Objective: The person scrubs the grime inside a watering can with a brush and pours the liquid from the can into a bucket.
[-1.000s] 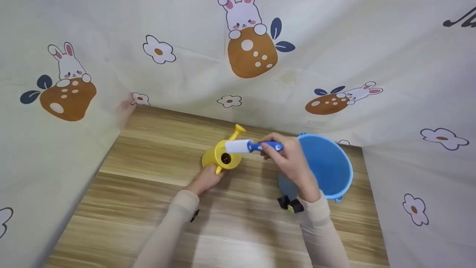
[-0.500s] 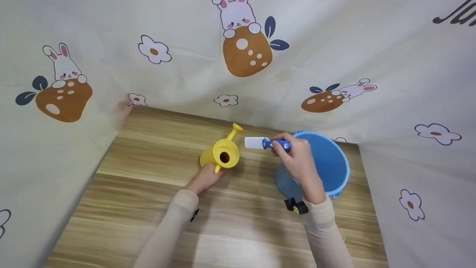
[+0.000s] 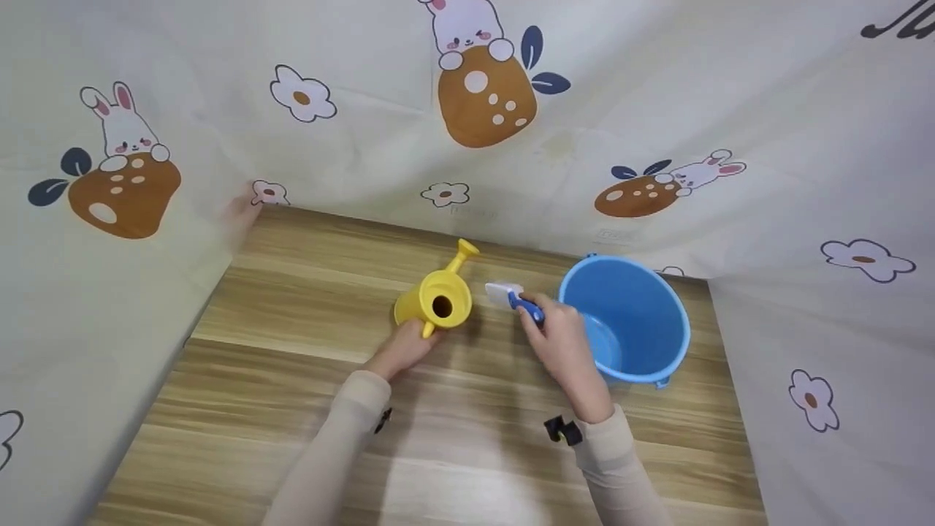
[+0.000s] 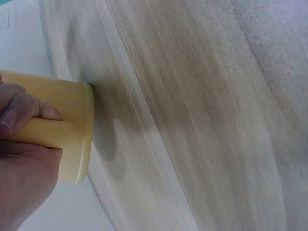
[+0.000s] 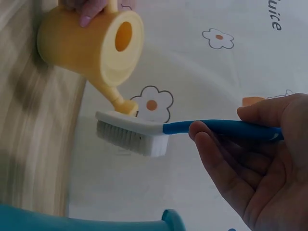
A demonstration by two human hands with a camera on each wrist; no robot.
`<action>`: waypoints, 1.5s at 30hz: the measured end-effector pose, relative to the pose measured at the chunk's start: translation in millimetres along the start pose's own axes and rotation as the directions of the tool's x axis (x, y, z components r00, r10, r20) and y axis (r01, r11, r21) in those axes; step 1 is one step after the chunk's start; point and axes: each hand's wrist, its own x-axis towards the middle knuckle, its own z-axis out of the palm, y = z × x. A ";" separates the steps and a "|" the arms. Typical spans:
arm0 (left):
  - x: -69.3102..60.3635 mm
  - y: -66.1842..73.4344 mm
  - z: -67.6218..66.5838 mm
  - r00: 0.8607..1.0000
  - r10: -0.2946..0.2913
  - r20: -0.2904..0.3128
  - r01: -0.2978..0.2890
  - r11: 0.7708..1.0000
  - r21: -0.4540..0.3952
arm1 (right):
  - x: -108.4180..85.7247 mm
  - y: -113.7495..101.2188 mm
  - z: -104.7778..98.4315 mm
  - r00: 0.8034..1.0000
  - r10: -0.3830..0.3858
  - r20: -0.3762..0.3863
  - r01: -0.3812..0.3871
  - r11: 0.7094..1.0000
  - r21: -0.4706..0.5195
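My left hand (image 3: 404, 349) grips the handle of a yellow watering can (image 3: 410, 307), whose round top opening and spout show in the head view. In the left wrist view, fingers curl round that handle, close to the can's base. Whether the base touches the floor I cannot tell. My right hand (image 3: 566, 340) pinches the blue handle of a scrub brush (image 5: 129, 126) between thumb and fingers. Its white head, bristles on one side, is held in the air to the right of the can, apart from it. Part of the handle is hidden in the palm.
A light blue bucket (image 3: 643, 314) stands to the right, just beyond the right hand, with nothing seen in it. Wood-patterned floor (image 3: 292, 394) lies under everything. Pale cloth walls (image 3: 350, 153) printed with rabbits and flowers enclose the back and sides.
The brush moved right, away from above the watering can, then swung so its handle slants down to the right. My right hand shifted off the bucket's rim. The left hand and can stayed nearly still.
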 end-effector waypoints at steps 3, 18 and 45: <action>-0.4 0.3 -0.4 1.000 0.003 -0.004 -0.003 1.000 0.015 | -5.7 5.7 14.8 1.000 -0.019 0.017 0.019 0.999 -0.026; -2.0 2.7 0.8 1.000 -0.031 0.004 0.031 1.000 0.001 | -30.6 29.1 85.7 0.998 -0.047 0.030 0.051 0.989 -0.139; -0.6 6.7 4.8 0.996 -0.080 -0.036 0.079 0.997 -0.022 | -52.0 39.0 140.8 0.930 0.080 0.360 0.045 0.945 -0.325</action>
